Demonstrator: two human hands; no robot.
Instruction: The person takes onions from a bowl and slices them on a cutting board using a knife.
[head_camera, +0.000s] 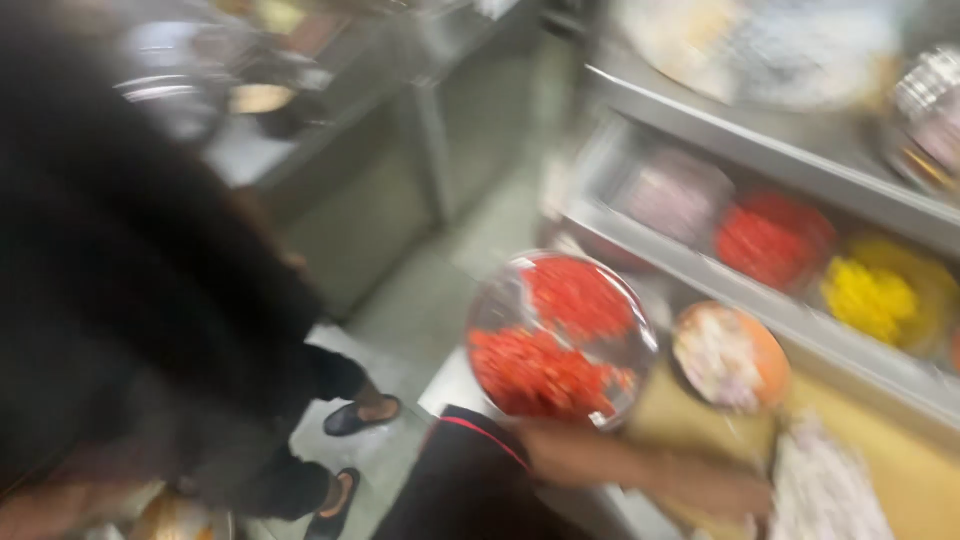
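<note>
The whole view is motion-blurred. One arm in a black sleeve with a red stripe comes in from the bottom centre and reaches right. I take it for my left hand (722, 490), which rests low over a yellowish cutting board (900, 470), beside a pile of chopped white vegetable (830, 495). The blur hides whether its fingers hold anything. Just above the forearm sits a round steel plate (500, 300) heaped with chopped red pieces, next to an orange bowl (768, 352) of pale chopped food. My right hand is out of view.
A person in black clothes (130, 280) and sandals stands close on the left. A steel shelf (700, 270) on the right holds bowls of red (772, 238), yellow (870, 295) and pinkish (672, 192) food. A steel counter (330, 120) with pots runs along the back. Pale floor (430, 300) lies between.
</note>
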